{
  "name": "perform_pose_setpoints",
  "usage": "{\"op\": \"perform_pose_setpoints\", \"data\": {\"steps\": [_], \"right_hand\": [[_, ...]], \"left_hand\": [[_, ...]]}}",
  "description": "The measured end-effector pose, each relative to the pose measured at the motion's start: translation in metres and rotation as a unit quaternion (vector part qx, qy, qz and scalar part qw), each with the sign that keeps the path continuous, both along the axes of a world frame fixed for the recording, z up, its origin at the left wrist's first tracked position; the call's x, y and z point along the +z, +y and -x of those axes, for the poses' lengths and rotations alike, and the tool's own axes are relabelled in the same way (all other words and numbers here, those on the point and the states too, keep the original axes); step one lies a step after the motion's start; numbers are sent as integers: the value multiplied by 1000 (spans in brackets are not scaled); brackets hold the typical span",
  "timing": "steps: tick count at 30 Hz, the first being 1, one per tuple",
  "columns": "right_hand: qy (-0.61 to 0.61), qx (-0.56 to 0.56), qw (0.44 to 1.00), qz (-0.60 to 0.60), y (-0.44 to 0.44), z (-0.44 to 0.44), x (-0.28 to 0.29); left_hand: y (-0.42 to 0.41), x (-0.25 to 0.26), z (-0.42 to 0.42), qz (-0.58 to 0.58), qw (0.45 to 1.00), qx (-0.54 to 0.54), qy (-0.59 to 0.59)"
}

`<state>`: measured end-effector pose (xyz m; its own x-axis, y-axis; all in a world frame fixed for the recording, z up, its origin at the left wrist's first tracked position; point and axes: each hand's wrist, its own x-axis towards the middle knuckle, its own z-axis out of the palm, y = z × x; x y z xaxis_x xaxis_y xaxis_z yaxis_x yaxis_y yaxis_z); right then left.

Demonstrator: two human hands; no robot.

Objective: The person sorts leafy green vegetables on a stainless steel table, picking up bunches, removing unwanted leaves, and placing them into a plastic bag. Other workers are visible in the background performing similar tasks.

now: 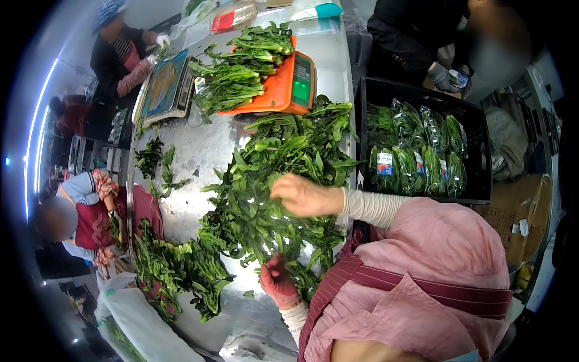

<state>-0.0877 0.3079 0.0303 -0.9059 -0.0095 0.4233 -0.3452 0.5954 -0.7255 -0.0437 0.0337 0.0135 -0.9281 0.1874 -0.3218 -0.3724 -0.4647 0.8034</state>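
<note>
My right hand (307, 195), bare and blurred with its fingers curled, is over a large heap of leafy greens (280, 158). Whether it grips a leaf is unclear. Nearer the table's lower part, my left hand (278, 280) wears a red glove. Its fingers are bent beside the lower edge of the heap, and their grasp cannot be made out. Bundled greens (244, 77) lie on an orange digital scale (282, 88) with a lit green display. More greens (181, 271) are piled at the table's lower left, partly on a dark red cloth (147, 208).
A black crate (425, 197) of bagged greens stands right of the metal table (203, 135). Another scale (165, 88) sits at upper left. Co-workers are at the left (90, 217), upper left (120, 59) and upper right (407, 40). White plastic sheeting (144, 321) lies lower left.
</note>
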Motion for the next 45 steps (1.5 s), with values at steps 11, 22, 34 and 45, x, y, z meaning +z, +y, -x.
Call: {"op": "perform_pose_setpoints", "data": {"steps": [11, 22, 34, 45], "right_hand": [[24, -135, 989, -59, 91, 29, 37], [41, -391, 917, -73, 244, 175, 70], [46, -508, 848, -143, 273, 221, 62], [139, -132, 942, 275, 65, 100, 128]], "left_hand": [[-29, 1, -19, -1, 999, 41, 13], [-41, -22, -16, -29, 998, 51, 3], [-31, -6, -17, 2, 991, 128, -47], [13, 37, 20, -74, 996, 26, 43]]}}
